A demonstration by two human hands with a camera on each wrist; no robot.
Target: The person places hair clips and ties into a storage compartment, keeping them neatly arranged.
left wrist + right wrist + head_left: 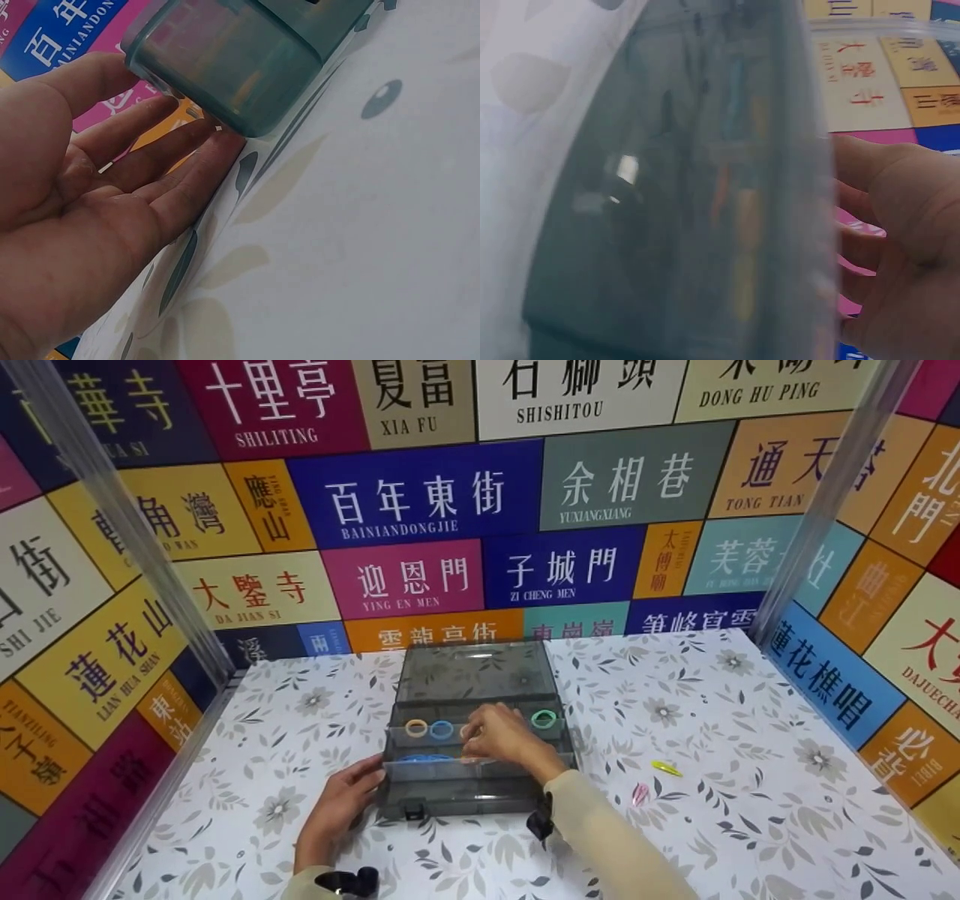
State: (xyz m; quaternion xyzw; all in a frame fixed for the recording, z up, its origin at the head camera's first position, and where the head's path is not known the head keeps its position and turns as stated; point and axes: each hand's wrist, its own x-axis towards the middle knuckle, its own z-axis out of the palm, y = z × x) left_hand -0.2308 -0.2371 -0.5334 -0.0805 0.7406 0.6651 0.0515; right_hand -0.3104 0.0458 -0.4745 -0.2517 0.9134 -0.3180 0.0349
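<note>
1. At mid-tabletop (300,735), the grey organizer box (472,780) sits with its lid (480,671) tilted back against the wall of signs; everything below is placed relative to this box.
2. Left hand (341,806): fingers straight and spread, flat against the box's front-left corner, bracing it.
3. Right hand (506,735): over the middle compartments, fingers curled down inside; whether it pinches anything, cannot tell.
4. Back row of the box: yellow ring (416,728), blue ring (442,729), green ring (544,719).
5. Right of the box, apart: yellow clip (666,768), pink clip (640,793).
6. Judged step: sorting rings inside. Next move needs a fine fingertip pinch while the box stays braced.
</note>
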